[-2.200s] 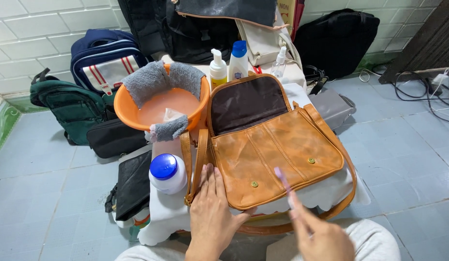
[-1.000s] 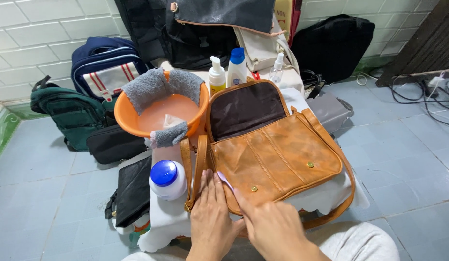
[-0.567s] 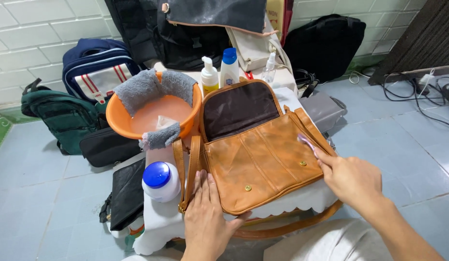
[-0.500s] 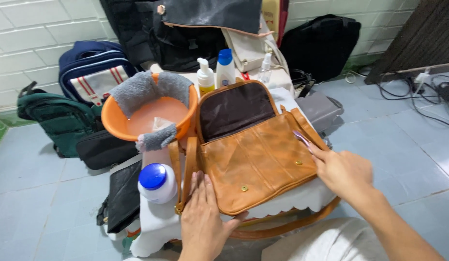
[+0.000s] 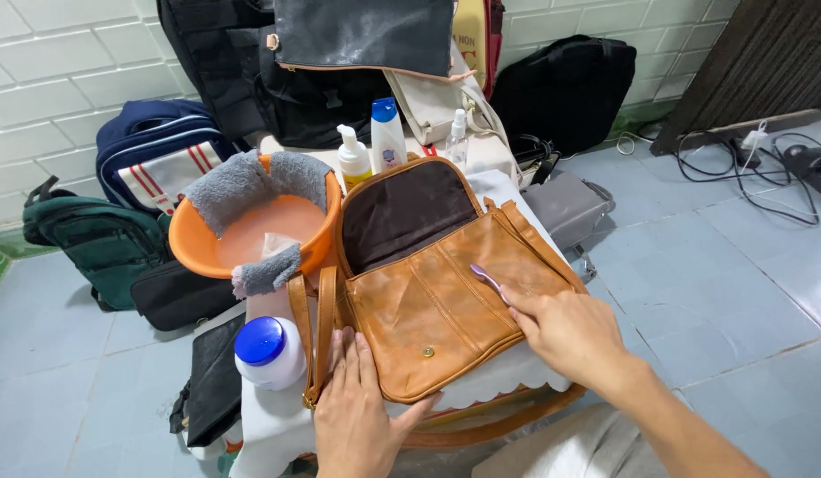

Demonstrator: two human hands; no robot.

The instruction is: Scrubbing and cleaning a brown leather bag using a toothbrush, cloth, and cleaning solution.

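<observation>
Here, tan leather bag (image 5: 446, 292) lying flap-open on the white counter (image 5: 269, 416), left hand (image 5: 362, 416) spread flat on the bag's near corner, right hand (image 5: 565, 332) clamped on a purple brush (image 5: 486, 279) touching the bag's front, orange basin (image 5: 251, 239) just left of the bag, blue-capped white jar (image 5: 269, 352) beside its strap.

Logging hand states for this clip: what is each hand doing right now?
Left hand: open, flat on the tan leather bag.
Right hand: closed on a purple brush touching the bag.
</observation>
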